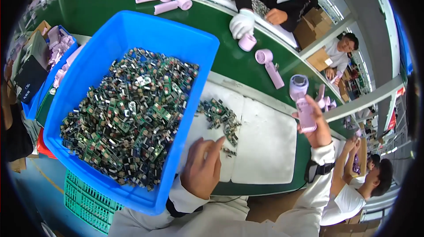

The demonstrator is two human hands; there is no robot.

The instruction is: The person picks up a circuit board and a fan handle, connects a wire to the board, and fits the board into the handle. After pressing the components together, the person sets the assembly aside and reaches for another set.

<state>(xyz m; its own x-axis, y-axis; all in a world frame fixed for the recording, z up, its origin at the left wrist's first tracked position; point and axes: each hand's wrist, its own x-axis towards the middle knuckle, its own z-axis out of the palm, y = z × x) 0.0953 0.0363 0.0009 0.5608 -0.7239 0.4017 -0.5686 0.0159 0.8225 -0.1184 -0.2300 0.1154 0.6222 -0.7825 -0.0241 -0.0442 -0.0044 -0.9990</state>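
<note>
My right hand (319,131) is wrapped round the handle of a pink handheld fan (305,113), whose round head points up and away from me. My left hand (203,166) hovers low by the white padded mat (265,148), fingers loosely bent and slightly apart, with nothing visible in them. Just beyond its fingertips lies a small heap of green circuit boards (219,115), with a few loose ones nearer. At my left stands a big blue bin (207,44), filled with many more such boards.
On the green bench (97,3) lie pink fans, two at the far left and another (270,66) at the centre right. Across it, a co-worker's gloved hand (242,24) touches a pink fan head. A green crate (86,201) stands below the bin. Other people sit at the right.
</note>
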